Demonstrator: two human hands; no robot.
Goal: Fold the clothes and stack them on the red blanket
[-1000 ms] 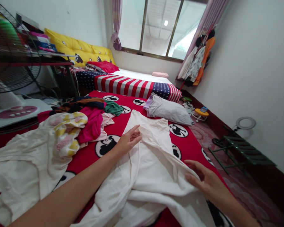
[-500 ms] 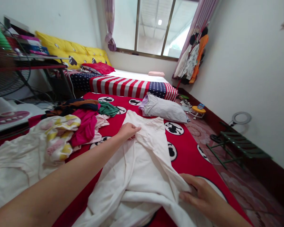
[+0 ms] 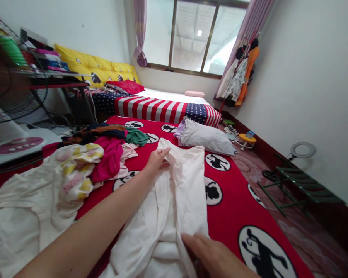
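Observation:
A white garment (image 3: 191, 185) lies lengthwise on the red blanket (image 3: 229, 204), its right side folded in toward the middle. My left hand (image 3: 158, 159) pinches the cloth near its far end, thumb on top. Closer to me, my right hand (image 3: 204, 251) holds the folded-in edge; its thumb and the undersides of its fingers are partly hidden. The near end of the garment runs out of view at the bottom.
To the left lies a pile of clothes (image 3: 110, 158), with a white shirt (image 3: 20, 216) nearer me. A folded grey garment (image 3: 208, 137) rests beyond. An electric fan (image 3: 14, 143) stands left, a green folding stool (image 3: 304, 185) right. A bed (image 3: 150, 108) is at the back.
My right hand has moved left, carrying the garment's right edge inward over the middle. My left hand keeps its pinch at the far end. The view has shifted slightly.

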